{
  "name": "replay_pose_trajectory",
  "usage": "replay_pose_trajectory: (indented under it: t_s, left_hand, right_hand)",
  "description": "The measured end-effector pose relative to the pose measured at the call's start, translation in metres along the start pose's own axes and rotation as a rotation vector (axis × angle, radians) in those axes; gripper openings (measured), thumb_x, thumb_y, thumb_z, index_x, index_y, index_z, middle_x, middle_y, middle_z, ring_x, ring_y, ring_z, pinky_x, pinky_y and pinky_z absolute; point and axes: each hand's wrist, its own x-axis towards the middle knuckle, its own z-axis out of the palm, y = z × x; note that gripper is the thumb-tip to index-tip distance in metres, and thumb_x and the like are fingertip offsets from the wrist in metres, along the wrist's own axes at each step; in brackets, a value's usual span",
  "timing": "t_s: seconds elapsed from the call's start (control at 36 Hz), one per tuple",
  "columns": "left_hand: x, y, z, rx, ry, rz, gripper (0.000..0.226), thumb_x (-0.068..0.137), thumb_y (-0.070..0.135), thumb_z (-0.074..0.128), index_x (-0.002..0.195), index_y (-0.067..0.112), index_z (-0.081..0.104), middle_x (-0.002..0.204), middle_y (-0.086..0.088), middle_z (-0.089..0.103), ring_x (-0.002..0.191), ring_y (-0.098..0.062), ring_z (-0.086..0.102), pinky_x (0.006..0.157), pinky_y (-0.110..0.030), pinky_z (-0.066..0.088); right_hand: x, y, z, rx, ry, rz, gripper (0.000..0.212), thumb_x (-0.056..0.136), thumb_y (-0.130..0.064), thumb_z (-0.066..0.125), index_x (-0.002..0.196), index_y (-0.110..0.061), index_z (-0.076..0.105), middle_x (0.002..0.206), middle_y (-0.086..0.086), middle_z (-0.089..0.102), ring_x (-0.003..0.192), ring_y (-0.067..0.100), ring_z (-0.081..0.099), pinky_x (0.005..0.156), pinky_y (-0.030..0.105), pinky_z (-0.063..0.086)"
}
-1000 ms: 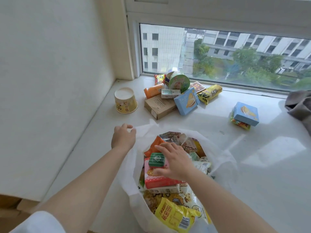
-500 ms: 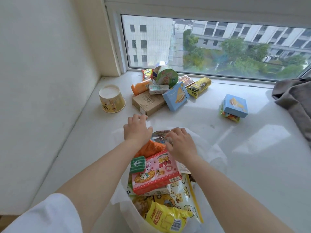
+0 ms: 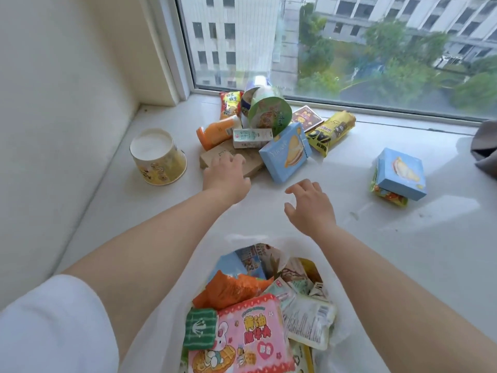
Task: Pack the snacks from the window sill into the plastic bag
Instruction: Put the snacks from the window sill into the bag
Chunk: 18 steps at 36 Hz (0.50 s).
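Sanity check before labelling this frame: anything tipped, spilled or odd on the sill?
No spill or damage shows. The snacks are a loose heap: the green-lidded bowl lies tipped on its side, and a blue box leans askew on the brown box. The yellow cup stands upside down. Another blue box sits apart atop a packet.

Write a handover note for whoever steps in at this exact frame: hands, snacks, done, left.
Left hand: open, reaching onto the brown box; no grip seen.
Right hand: open, empty, above the sill.
Bag: near edge, open, already holding many packs.
Left to pack: the pile by the window, with brown box, blue box, orange bottle, green bowl, yellow pack; the paper cup at left; a second blue box on a green pack at right.
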Motion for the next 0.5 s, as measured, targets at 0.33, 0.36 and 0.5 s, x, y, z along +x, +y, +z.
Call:
replay_pose_trajectory:
  t_s: [0.33,0.36,0.5]
  left_hand:
    - [0.117,-0.014,0.043,0.145,-0.064,0.050,0.051,0.088,0.036,0.051,0.137,0.023,0.040,0.137,-0.004,0.042,0.124,-0.024,0.039,0.093,-0.042,0.041]
    - [0.125,-0.015,0.047,0.157,-0.063,0.051,0.052,0.088,0.034,0.052,0.138,0.022,0.039,0.138,-0.005,0.042,0.124,-0.024,0.039,0.093,-0.042,0.042]
    - [0.169,-0.022,0.062,0.187,-0.045,0.097,0.059,0.089,0.033,0.053,0.142,0.021,0.032,0.147,-0.005,0.032,0.135,-0.025,0.027,0.102,-0.044,0.034]
  right_hand:
    - [0.131,0.021,0.042,0.386,-0.137,0.390,0.052,0.089,-0.039,0.053,0.134,-0.018,0.041,0.134,0.009,0.036,0.122,0.031,0.041,0.102,0.042,0.039]
    - [0.141,0.021,0.045,0.460,-0.127,0.447,0.056,0.087,-0.043,0.054,0.135,-0.016,0.039,0.134,0.010,0.035,0.122,0.032,0.042,0.102,0.044,0.039]
    - [0.189,0.021,0.058,0.693,-0.045,0.646,0.088,0.078,-0.061,0.057,0.145,-0.015,0.024,0.141,0.012,0.024,0.128,0.035,0.037,0.103,0.042,0.034]
